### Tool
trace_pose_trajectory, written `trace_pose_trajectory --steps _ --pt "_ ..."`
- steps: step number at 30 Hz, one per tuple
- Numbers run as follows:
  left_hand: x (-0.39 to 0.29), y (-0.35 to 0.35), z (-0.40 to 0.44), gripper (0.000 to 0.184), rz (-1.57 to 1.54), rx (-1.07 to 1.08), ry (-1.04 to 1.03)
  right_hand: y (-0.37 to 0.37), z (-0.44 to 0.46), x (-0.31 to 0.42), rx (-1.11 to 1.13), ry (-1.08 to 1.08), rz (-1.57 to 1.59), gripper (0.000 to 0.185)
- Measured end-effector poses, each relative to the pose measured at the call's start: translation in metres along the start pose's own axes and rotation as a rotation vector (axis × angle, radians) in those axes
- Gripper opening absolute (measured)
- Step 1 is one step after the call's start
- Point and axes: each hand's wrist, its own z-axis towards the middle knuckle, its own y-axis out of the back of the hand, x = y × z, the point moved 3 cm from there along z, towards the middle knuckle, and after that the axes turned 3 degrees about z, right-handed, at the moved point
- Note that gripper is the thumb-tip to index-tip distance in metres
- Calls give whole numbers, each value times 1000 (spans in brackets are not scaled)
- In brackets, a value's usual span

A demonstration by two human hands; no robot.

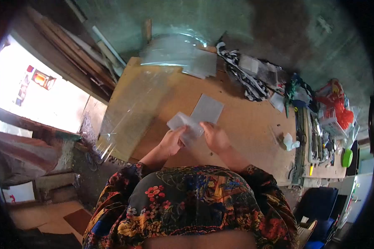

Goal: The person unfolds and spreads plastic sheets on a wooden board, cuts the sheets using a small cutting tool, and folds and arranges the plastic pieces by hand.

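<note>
Between my two hands is a translucent plastic sheet [183, 122], held above the near part of the wooden table [253, 137]. My left hand [171, 141] pinches its lower left side, thumb on top. With thumb and finger closed, my right hand [215, 137] grips its right side. Just beyond, a flat stack of greyish plastic sheets [207, 108] lies on the table, partly covered by the held sheet. Whether the held piece is one layer or several, I cannot tell.
Clear plastic film [129, 99] covers the table's left side. More plastic sheets [201, 63] lie at the back edge. A black-and-white cloth bundle [249, 79] rests back right. A crumpled white plastic piece [290, 142], a red bag [340, 112] and a green object [347, 158] are at right.
</note>
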Motion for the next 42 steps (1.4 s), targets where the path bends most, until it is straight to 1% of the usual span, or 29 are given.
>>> trace_pose_trajectory --steps 1,3,4,6,8,10,11,13,15,17,18,19,21,22,24,25,26,27,29,31,32,34,35,36,37,38,40,41,42 --pt "-1 -8 -2 27 -6 -28 -154 3 -10 6 -14 -12 -9 31" --pt "2 -20 -3 26 -40 9 -142 13 -28 25 -126 214 -215 31" --pt "3 -25 -5 25 -84 28 -140 16 -34 25 -134 203 -221 31" --pt "-2 -40 -10 25 -113 52 -89 18 -46 31 -39 427 -337 28" --pt "-5 -50 -10 24 -136 82 -46 30 -50 28 -106 404 -341 26" --pt "-8 -63 -13 25 -169 243 -29 42 -53 27 -174 384 -345 25" --pt "-9 -70 -15 25 -162 256 -31 49 -53 27 -217 333 -252 22" --pt "-17 -90 -30 27 -72 277 -110 64 -55 27 -266 285 -162 20" --pt "-12 -96 -29 27 56 273 -113 76 -59 27 -225 251 -69 12" --pt "-9 -104 -26 23 479 64 -240 83 -61 28 -217 188 2 9" --pt "-16 -106 -27 25 976 -61 -338 85 -62 27 -200 131 79 10" --pt "-17 -112 -29 25 981 -59 -342 88 -62 26 -207 133 77 10" --pt "-24 -124 -39 24 928 -31 -465 94 -64 18 -150 3 360 11" --pt "-27 -124 -40 24 930 -35 -466 99 -64 13 -150 6 363 11" --pt "-37 -121 -40 20 942 -22 -481 116 -66 -15 -300 -282 406 10" --pt "-39 -116 -39 20 945 -21 -475 124 -67 -26 -461 -312 504 11" --pt "-45 -112 -36 18 968 15 -585 132 -70 -38 -626 -339 600 11" --pt "-53 -108 -34 16 990 55 -696 139 -74 -51 -643 -320 474 11" --pt "-68 -87 -28 17 1314 -85 -675 151 -83 -75 -665 -314 351 11" --pt "-91 -75 -27 18 1261 -63 -723 164 -99 -97 -883 -438 347 8" --pt "-103 -61 -22 23 1336 -239 -739 174 -107 -103 -892 -448 344 8" --pt "-126 -24 0 32 1520 -505 -807 194 -125 -111 -1040 -548 627 12" --pt "-136 -6 13 37 1632 -596 -860 201 -130 -110 -1049 -553 624 12" --pt "-146 5 24 37 1634 -587 -863 209 -134 -107 -1150 -498 602 13" --pt "-155 13 35 41 1733 -685 -818 217 -139 -105 -1248 -439 577 15" --pt "-160 22 45 44 1828 -785 -769 224 -141 -104 -1254 -437 571 15" --pt "-164 38 63 43 1777 -853 -713 238 -151 -103 -1546 -306 709 15" --pt "-165 49 73 42 1726 -923 -647 244 -153 -98 -1552 -301 705 15" --pt "-165 80 97 50 1626 -914 -679 252 -157 -90 -1613 -296 606 13"
